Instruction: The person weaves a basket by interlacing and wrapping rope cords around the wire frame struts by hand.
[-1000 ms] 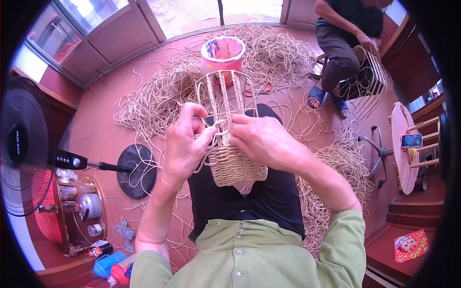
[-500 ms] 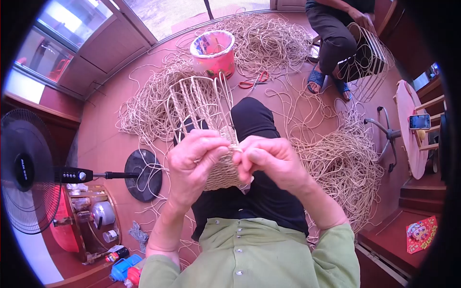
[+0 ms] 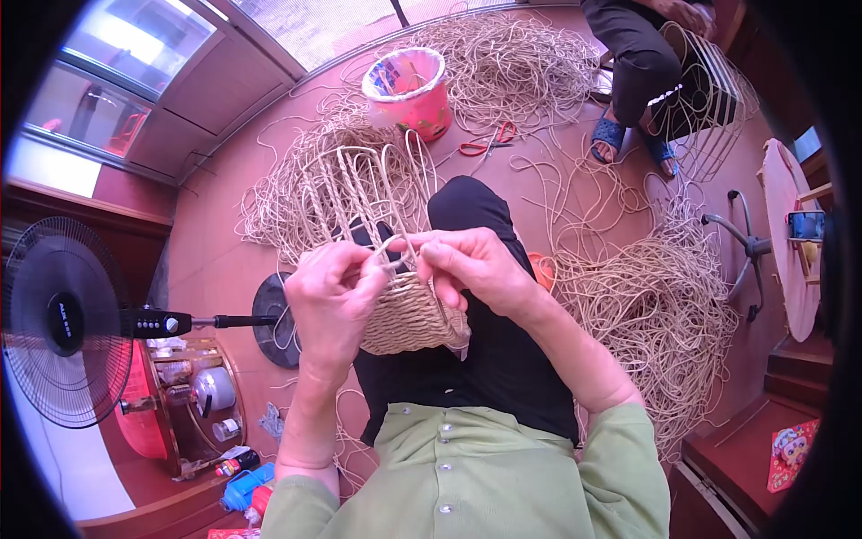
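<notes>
A partly woven basket (image 3: 409,319) of pale twisted cord rests on my lap, its bare frame bars (image 3: 350,189) pointing away from me. My left hand (image 3: 334,292) is closed in a pinch at the rim of the weave. Beside it, my right hand (image 3: 476,269) pinches too, with thumb and forefinger together. A short bent length of cord (image 3: 388,250) runs between the fingertips of both hands, close to the frame bars. My fingers hide part of the upper weave.
Heaps of loose cord (image 3: 642,332) lie on the floor, with red-handled scissors (image 3: 488,141) and a pink bucket (image 3: 409,99) ahead. A fan (image 3: 63,314) stands at left. Another person (image 3: 633,54) sits at upper right by a wire frame (image 3: 705,99). A wheeled chair base (image 3: 750,247) is at right.
Both hands have moved left along the basket's rim, and a bent piece of cord now shows between them. More of the woven side is uncovered. The view has shifted slightly.
</notes>
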A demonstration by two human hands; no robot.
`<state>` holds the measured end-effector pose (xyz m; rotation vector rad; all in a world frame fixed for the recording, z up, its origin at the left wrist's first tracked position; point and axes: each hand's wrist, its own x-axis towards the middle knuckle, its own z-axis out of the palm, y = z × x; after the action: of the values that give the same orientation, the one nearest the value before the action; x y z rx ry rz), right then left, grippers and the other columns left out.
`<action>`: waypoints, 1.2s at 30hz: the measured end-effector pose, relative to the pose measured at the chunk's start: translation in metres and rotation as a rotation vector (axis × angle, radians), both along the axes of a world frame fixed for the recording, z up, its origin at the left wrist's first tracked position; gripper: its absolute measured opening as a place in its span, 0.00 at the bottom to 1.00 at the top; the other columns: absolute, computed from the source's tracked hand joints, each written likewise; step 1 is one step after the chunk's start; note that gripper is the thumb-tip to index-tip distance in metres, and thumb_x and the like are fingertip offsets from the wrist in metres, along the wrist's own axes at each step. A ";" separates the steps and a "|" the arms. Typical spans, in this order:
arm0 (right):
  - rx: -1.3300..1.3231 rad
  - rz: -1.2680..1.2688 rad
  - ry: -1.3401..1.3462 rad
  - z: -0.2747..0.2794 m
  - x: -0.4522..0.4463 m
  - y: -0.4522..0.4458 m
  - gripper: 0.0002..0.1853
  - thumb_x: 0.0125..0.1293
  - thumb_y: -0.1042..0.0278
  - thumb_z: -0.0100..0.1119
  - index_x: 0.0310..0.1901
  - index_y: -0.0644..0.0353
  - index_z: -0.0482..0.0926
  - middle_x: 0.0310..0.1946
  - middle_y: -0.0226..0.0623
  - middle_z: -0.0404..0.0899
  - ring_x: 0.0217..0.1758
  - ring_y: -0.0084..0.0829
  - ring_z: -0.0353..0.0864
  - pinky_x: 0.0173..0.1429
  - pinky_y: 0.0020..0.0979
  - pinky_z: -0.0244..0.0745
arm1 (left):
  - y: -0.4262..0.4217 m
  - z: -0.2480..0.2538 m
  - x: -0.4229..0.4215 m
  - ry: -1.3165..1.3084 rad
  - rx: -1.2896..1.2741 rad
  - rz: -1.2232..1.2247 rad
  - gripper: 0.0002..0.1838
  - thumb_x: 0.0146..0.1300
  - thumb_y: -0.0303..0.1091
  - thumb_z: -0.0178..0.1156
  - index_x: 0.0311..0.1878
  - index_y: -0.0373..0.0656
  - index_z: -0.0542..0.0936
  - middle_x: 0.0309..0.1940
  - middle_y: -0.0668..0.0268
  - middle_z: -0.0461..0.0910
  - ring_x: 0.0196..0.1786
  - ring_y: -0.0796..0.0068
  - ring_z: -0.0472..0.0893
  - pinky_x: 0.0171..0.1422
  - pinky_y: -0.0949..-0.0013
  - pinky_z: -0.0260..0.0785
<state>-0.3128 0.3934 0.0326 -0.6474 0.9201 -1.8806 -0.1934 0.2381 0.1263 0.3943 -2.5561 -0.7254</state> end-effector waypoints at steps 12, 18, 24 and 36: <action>0.019 -1.415 -0.379 -0.260 -0.152 0.530 0.15 0.76 0.69 0.62 0.59 0.65 0.79 0.52 0.40 0.85 0.55 0.32 0.85 0.61 0.30 0.84 | -0.014 -0.063 0.112 -0.060 0.518 0.218 0.09 0.74 0.30 0.61 0.45 0.34 0.85 0.35 0.61 0.84 0.38 0.75 0.80 0.47 0.70 0.72; 0.665 -0.993 0.345 -0.030 -0.058 0.238 0.26 0.74 0.66 0.53 0.72 0.58 0.73 0.74 0.36 0.71 0.51 0.19 0.81 0.50 0.22 0.78 | -0.024 -0.119 0.114 -0.043 0.019 0.132 0.20 0.76 0.38 0.55 0.65 0.38 0.77 0.63 0.55 0.77 0.70 0.52 0.69 0.76 0.55 0.55; 0.522 -0.501 1.003 -0.019 -0.006 0.050 0.15 0.73 0.70 0.60 0.59 0.59 0.80 0.49 0.43 0.82 0.42 0.41 0.86 0.48 0.39 0.80 | -0.069 -0.192 0.102 -0.015 0.342 0.013 0.32 0.79 0.55 0.46 0.76 0.44 0.70 0.71 0.48 0.70 0.75 0.52 0.68 0.80 0.54 0.54; 0.492 -0.578 1.060 -0.026 0.014 0.069 0.08 0.72 0.67 0.63 0.41 0.63 0.82 0.31 0.40 0.76 0.33 0.43 0.81 0.39 0.40 0.74 | -0.049 -0.250 0.236 -0.334 0.604 0.003 0.19 0.80 0.41 0.43 0.52 0.39 0.80 0.42 0.59 0.85 0.47 0.67 0.84 0.55 0.63 0.75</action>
<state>-0.2988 0.4625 0.0069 -1.1682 2.3606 -1.5828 0.0431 0.1893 -0.1239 0.7637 -2.5799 -1.5474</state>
